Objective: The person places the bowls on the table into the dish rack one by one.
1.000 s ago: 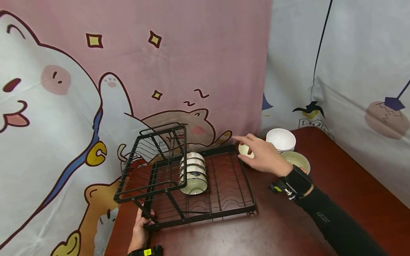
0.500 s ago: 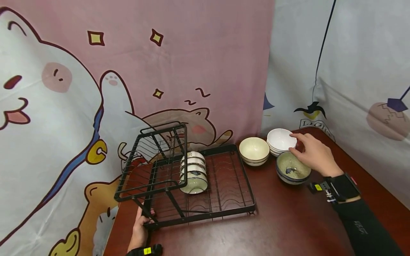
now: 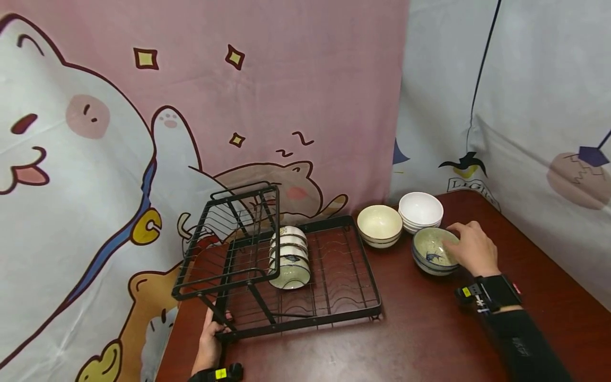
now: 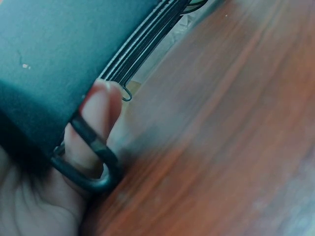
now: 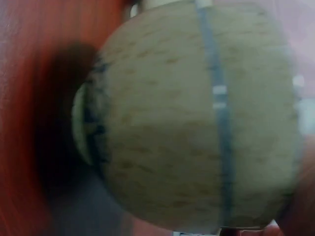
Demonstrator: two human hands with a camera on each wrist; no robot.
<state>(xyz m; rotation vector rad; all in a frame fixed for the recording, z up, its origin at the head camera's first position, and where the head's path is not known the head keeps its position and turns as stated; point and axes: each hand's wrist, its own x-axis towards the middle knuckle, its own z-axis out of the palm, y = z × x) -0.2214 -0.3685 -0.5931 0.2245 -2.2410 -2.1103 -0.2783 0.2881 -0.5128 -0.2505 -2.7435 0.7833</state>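
My left hand [image 3: 209,342] grips the front left corner of a black two-tier dish rack [image 3: 305,322]. In the left wrist view a finger [image 4: 96,120] shows behind the rack's bent metal loop [image 4: 93,142]. My right hand [image 3: 474,249] is at the right rim of a green patterned bowl [image 3: 433,245], the top one of a small stack, its fingers curled over that rim. The bowl's speckled outer side with a blue band [image 5: 162,132] fills the right wrist view, blurred. Several small bowls [image 3: 289,260] stand on edge in a row in the rack.
Cream bowls [image 3: 380,223] are stacked just right of the rack, with stacked white bowls [image 3: 420,209] behind the green ones. All stand on a red-brown table [image 3: 391,334]. Printed cloth [image 3: 305,79] hangs behind and to the right.
My right hand has moved right from over the cream bowls, past the white bowls, then down to the green bowl's rim. My left hand stays on the rack.
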